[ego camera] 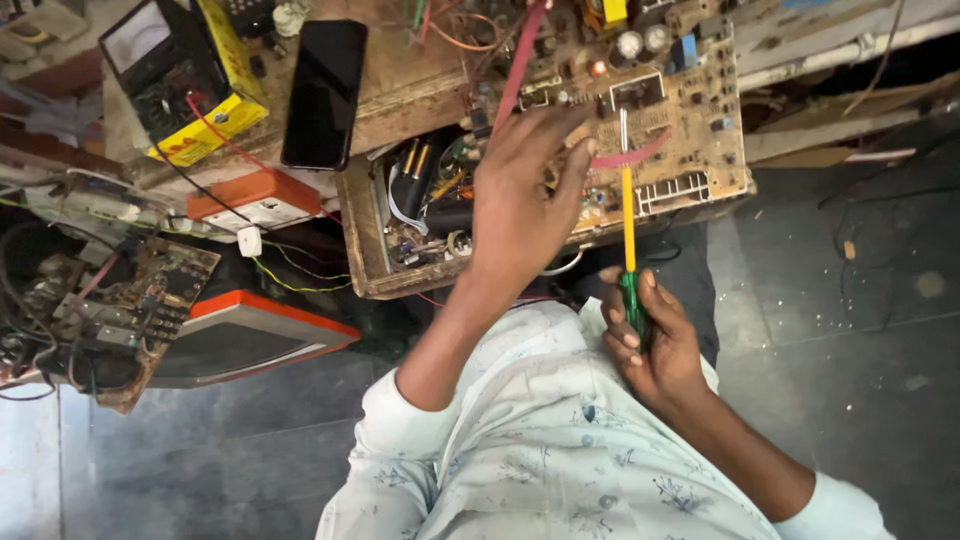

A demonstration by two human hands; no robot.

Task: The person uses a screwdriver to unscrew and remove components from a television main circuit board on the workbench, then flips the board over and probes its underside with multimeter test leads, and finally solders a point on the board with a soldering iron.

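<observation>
The right hand (645, 335) is wrapped firmly around the green handle of a screwdriver (628, 215), its yellow shaft and bare metal tip pointing away toward the far side. The tip sits over the brown circuit board (690, 110), at or just above its surface; I cannot tell whether it actually touches. The left hand (520, 205) is raised with fingers spread and loosely curved, palm down over the board's left part, gripping nothing that I can make out.

To do this step well, I judge that the tip should land squarely on one spot and not skate across neighbouring parts, so a steady grip and a light, straight push matter. The left hand would serve best braced flat on the board's edge, clear of the red wire (520, 60) that runs past it and the pink one curving beneath the shaft.

The board lies on the far side of both hands, overhanging a wooden tray of loose parts (420, 210) on the surface. Further left rest a black phone (323, 92) and a yellow multimeter (175, 75).
</observation>
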